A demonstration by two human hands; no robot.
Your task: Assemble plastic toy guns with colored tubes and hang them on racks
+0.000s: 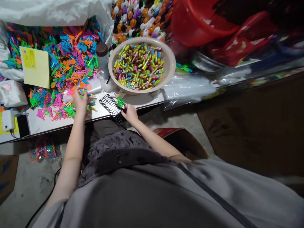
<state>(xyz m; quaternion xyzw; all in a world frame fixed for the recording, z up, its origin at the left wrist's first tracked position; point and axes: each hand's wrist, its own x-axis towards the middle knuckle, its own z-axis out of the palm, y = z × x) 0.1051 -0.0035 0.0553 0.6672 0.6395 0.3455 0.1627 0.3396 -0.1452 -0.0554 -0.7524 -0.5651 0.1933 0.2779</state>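
My left hand (80, 103) is at the near edge of a heap of small plastic toys (71, 63) in orange, blue, green and pink. Its fingers are closed, with orange and green bits showing around them; what exactly they grip is unclear. Some small tubes with yellow wrapping (93, 107) lie just right of it. In my right hand (130, 114) the fingers are pinched on a green plastic toy (120, 101), held over a black wire rack (109, 106). Beyond stands a beige basin (171, 60) full of small bright wrapped tubes (140, 66).
A brown-capped bottle (102, 57) stands between heap and basin. A yellow card (35, 68) leans on the heap. Clear plastic bags (187, 88) overhang the table edge at right, below a red tub (201, 22). A white power bank (8, 120) with a cable lies far left.
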